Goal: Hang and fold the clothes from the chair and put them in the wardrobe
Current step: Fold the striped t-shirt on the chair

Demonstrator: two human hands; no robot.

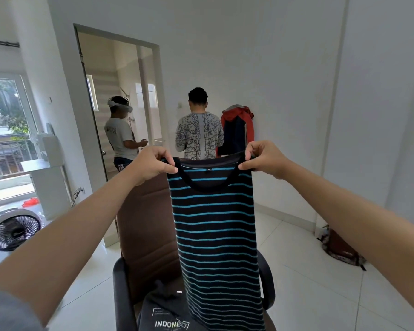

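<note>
White walls and glossy floor tiles framed the brown padded office chair below the left hand and right hand, each pinching a shoulder of the black, blue-striped knit top, best kept level for folding.

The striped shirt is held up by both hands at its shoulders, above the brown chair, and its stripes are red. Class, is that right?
Not quite: the head view shows blue stripes on the striped shirt, not red. The left hand and right hand do pinch its shoulders above the brown chair.
</note>
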